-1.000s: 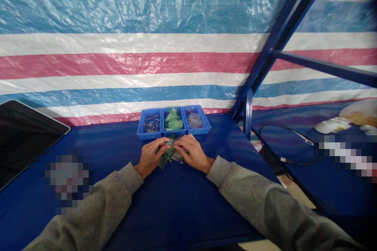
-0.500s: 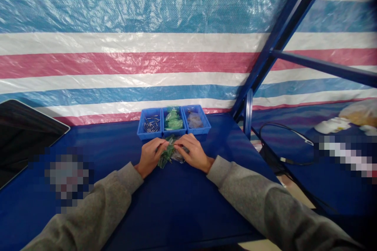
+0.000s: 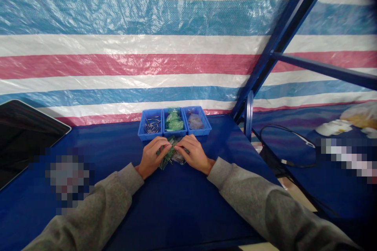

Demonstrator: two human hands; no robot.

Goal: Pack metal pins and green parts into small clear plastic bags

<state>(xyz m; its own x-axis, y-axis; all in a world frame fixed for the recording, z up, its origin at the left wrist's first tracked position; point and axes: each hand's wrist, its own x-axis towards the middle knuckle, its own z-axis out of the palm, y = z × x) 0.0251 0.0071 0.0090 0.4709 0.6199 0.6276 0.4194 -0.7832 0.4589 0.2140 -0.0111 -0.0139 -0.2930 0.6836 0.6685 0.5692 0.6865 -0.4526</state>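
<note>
My left hand (image 3: 150, 155) and my right hand (image 3: 193, 154) meet over the table, the fingertips of both pinched close together. What lies between the fingertips is too small to make out. Under and between the hands is a loose heap of green plastic packets (image 3: 166, 161) with thin metal pieces among them. Clear packets (image 3: 178, 158) lie beside it, partly covered by my right hand. Just beyond, three joined blue bins stand in a row: thin metal rods (image 3: 152, 126) on the left, green packets (image 3: 174, 123) in the middle, clear packets (image 3: 194, 122) on the right.
A black-screened panel with a pale edge (image 3: 67, 130) stands at the left on the blue table (image 3: 176, 208). Blue metal frame bars (image 3: 266, 60) rise at the right, with a black cable (image 3: 294, 132) beyond. Striped sheeting (image 3: 132, 64) hangs behind.
My left fingertips have moved slightly right, closer to my right fingertips. The whole view has shifted a little; the bins and the heap stay in place.
</note>
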